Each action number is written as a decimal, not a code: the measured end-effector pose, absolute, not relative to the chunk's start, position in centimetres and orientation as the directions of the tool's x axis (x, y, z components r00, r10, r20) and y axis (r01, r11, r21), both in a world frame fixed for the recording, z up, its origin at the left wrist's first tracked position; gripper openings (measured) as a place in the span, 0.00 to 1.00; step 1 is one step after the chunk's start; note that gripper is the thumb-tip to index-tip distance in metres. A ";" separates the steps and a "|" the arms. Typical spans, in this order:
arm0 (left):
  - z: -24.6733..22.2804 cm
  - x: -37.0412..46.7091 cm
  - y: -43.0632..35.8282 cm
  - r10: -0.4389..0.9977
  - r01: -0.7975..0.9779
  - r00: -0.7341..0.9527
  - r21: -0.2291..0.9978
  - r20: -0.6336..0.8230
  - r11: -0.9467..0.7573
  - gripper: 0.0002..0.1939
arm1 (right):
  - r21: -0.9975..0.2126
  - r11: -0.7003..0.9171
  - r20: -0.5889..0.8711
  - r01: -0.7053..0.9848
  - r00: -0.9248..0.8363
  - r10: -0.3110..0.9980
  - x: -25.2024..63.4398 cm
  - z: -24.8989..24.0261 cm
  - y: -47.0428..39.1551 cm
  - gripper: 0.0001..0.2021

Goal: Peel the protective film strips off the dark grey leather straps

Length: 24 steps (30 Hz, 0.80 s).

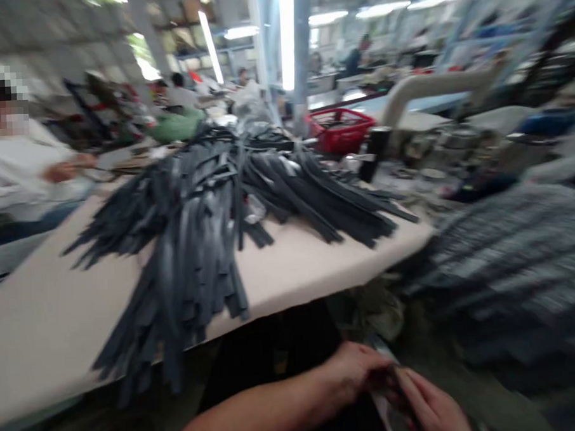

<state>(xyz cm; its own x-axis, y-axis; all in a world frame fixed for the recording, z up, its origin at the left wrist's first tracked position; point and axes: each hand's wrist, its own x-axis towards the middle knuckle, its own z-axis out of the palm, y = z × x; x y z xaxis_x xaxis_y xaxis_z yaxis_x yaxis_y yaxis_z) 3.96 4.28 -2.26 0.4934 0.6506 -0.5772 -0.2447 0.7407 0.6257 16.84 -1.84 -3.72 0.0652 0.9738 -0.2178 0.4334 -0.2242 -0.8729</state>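
Low at the right of the head view, my left hand (355, 368) and my right hand (436, 403) are close together above my lap. Both have bent fingers closed around a dark narrow strip (406, 391), blurred by motion. Pale, shiny edges show beside it, but I cannot make out what they belong to. On the table in front of me lies a large heap of dark grey flat strips (193, 245), several of them hanging over the near edge. Neither hand touches that heap.
The pale table (290, 266) has a rounded near edge. A red basket (344, 137) stands at its back right, near a sewing machine (448, 84). Grey striped fabric (518, 256) is bunched at the right. A person (22, 157) in white works at the left.
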 end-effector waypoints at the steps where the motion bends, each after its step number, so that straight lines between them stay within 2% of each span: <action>1: -2.9 4.2 4.7 0.620 -0.229 0.532 0.606 -0.577 0.762 0.20 | -0.876 -0.241 -0.196 0.419 0.146 0.970 18.0 -3.6 -3.3 0.20; 4: -4.3 3.6 6.1 0.557 -0.191 0.584 0.566 -0.591 0.802 0.19 | -0.927 -0.117 -0.028 0.357 0.245 0.969 19.1 -3.6 -5.9 0.17; 6: -4.6 2.9 6.4 0.535 -0.189 0.592 0.541 -0.603 0.819 0.18 | -0.903 0.027 0.125 0.428 0.202 0.971 18.9 -3.8 -6.5 0.17; 10: -4.4 2.8 5.3 0.496 -0.180 0.641 0.513 -0.586 0.839 0.16 | -0.624 0.309 0.396 0.718 -0.049 0.917 18.7 -4.0 -5.7 0.20; 11: -4.3 3.0 4.9 0.485 -0.172 0.652 0.509 -0.583 0.844 0.15 | -0.565 0.359 0.439 0.742 -0.098 0.893 18.7 -4.0 -5.3 0.20; 13: -4.2 3.4 4.2 0.469 -0.159 0.657 0.500 -0.590 0.851 0.14 | -0.531 0.398 0.485 0.748 -0.117 0.867 18.7 -4.1 -4.3 0.18; 17: -3.5 3.6 3.6 0.459 -0.189 0.672 0.464 -0.582 0.865 0.09 | -0.621 0.388 0.471 0.681 -0.071 0.879 18.5 -5.0 -2.3 0.16; 19: -3.2 3.6 3.6 0.430 -0.231 0.721 0.397 -0.543 0.888 0.08 | -0.669 0.414 0.483 0.617 -0.063 0.873 18.5 -5.4 -1.8 0.15; 22: -3.2 4.0 3.6 0.338 -0.223 0.793 0.275 -0.507 0.935 0.15 | -0.739 0.412 0.500 0.533 0.023 0.866 18.7 -4.5 -2.5 0.12; 24: -3.8 4.8 3.9 0.255 -0.154 0.786 0.221 -0.563 0.963 0.22 | -0.808 0.361 0.447 0.465 0.086 0.891 18.9 -2.5 -4.1 0.11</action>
<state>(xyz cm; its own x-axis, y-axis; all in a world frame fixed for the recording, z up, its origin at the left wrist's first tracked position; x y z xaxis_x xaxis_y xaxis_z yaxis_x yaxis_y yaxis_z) 4.80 3.91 -3.80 0.7863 0.2551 -0.5627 -0.1541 0.9630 0.2213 18.92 -4.07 -2.54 0.0859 0.8906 0.4467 0.4655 0.3605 -0.8083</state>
